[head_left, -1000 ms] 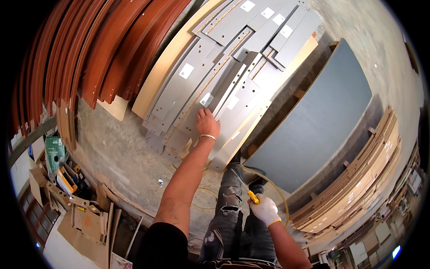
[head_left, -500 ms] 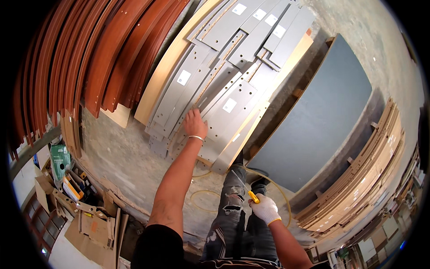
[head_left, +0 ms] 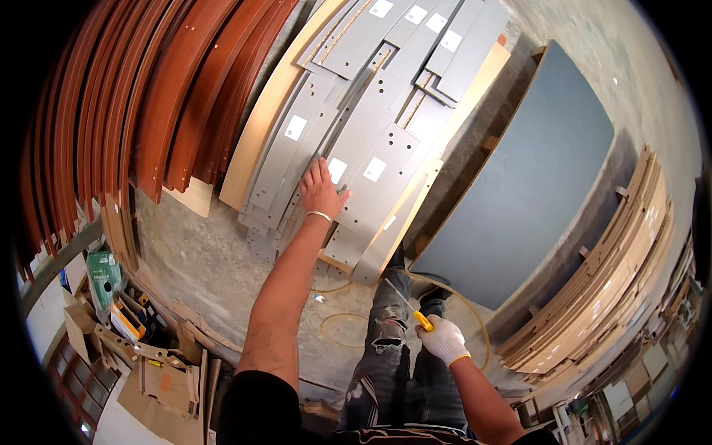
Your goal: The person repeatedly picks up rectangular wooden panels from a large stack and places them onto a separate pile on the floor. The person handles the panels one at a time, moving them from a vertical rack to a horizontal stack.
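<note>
A long grey panel [head_left: 361, 130] is touched by the bare left hand [head_left: 322, 194], which is laid on it near the near end of the pile of grey panels [head_left: 280, 174]. This panel lies flat in the middle part of the pile, between its left and right edges, and dark round holes can be seen at its far end. The fingers of the left hand are spread and released; nothing is seen to be grasped by them. How strongly the panel is pressed cannot be told. A white label [head_left: 336, 170] is placed just beside these fingers, and a light bracelet [head_left: 319, 215] is worn on the wrist.

By the gloved right hand [head_left: 443, 341], a yellow-handled tool [head_left: 423, 321] is held, with the fingers clenched around the handle. Its thin metal shaft is pointed toward the near edge of the pile, and the tool is held above the jeans [head_left: 393, 371], outside this edge.

Along the left edge of the pile, 1 pale wooden board [head_left: 256, 111] is seen, and farther left many red-brown panels [head_left: 170, 89] are arranged. Beyond the right edge, 1 large blue-grey board [head_left: 519, 170] is placed. A yellow hose [head_left: 483, 331] is curved on the floor [head_left: 185, 252].
</note>
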{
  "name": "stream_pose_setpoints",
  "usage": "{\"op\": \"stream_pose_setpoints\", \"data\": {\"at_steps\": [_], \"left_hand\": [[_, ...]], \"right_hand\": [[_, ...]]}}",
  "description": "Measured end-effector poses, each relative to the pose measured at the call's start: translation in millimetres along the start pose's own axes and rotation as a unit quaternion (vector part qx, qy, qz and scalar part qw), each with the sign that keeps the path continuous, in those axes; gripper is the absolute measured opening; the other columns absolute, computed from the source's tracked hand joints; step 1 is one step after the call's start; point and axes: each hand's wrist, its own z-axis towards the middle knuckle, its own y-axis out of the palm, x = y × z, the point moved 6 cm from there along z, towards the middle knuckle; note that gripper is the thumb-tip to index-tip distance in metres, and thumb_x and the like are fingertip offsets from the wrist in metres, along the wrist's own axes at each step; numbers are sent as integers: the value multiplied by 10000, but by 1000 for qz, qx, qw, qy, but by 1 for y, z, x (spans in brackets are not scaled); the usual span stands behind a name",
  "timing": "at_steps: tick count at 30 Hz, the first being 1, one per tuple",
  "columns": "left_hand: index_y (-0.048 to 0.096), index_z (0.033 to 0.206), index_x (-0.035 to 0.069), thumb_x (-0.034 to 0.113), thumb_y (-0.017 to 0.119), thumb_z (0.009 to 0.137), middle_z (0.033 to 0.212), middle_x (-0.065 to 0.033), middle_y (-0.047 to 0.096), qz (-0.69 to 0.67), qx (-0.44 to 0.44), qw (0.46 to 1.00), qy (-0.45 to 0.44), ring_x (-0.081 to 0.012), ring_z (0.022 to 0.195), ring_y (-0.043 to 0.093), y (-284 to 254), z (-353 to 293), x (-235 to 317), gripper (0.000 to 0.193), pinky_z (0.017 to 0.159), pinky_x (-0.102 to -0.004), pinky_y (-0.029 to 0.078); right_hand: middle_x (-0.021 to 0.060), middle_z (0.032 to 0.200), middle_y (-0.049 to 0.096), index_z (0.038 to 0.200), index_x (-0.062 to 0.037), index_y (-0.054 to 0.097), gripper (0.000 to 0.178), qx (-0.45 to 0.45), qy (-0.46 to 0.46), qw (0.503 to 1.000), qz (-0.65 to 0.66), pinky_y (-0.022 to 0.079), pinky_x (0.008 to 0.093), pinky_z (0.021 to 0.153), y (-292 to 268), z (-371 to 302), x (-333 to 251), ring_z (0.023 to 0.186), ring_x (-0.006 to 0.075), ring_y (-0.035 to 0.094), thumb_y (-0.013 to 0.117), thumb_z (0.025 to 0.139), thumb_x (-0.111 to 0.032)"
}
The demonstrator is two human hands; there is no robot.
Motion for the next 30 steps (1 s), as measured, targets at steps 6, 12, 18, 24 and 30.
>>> {"op": "stream_pose_setpoints", "data": {"at_steps": [6, 12, 18, 24, 30], "left_hand": [[279, 1531, -3, 249, 827, 777, 1367, -197, 495, -41, -42, 994, -90, -357, 1313, 453, 7, 17, -3, 966, 1095, -436, 436], [371, 1494, -27, 252, 824, 717, 1412, -220, 507, -376, -180, 908, -32, -383, 1321, 475, 14, 29, -68, 942, 1129, -415, 409], [442, 1477, -12, 260, 779, 740, 1438, -197, 500, -157, -93, 983, 24, -365, 1301, 501, -4, 30, -68, 855, 1131, -441, 399], [194, 1607, 65, 263, 755, 777, 1599, -174, 314, -28, 44, 998, 26, -422, 1408, 375, -13, 9, -8, 1021, 1157, -545, 338], [117, 1614, 81, 375, 832, 810, 1642, -224, 168, 92, -7, 996, -9, -399, 1520, 182, 3, 1, 28, 1116, 1181, -591, 268]], "right_hand": [[213, 1034, 727, 1101, -70, 667, 459, -2, 5, 1000, 15, 535, 509, 882, 3, 1, -1, 1022, 409, 683, 607, 938, -495], [209, 1032, 727, 1089, -82, 670, 442, 8, 5, 1000, 28, 536, 508, 872, 2, 5, 6, 1022, 407, 683, 624, 935, -493], [221, 1053, 731, 1148, -44, 674, 489, -10, -6, 1000, 29, 540, 503, 900, 7, 9, 3, 1040, 406, 690, 630, 930, -480], [211, 1036, 725, 1081, -103, 668, 430, -3, -12, 1000, 25, 536, 513, 873, 15, 11, 5, 1027, 411, 680, 609, 939, -504], [201, 1056, 725, 1085, -105, 666, 435, -5, -4, 1000, 23, 536, 503, 884, 11, 9, 14, 1037, 405, 678, 613, 934, -509]]}}
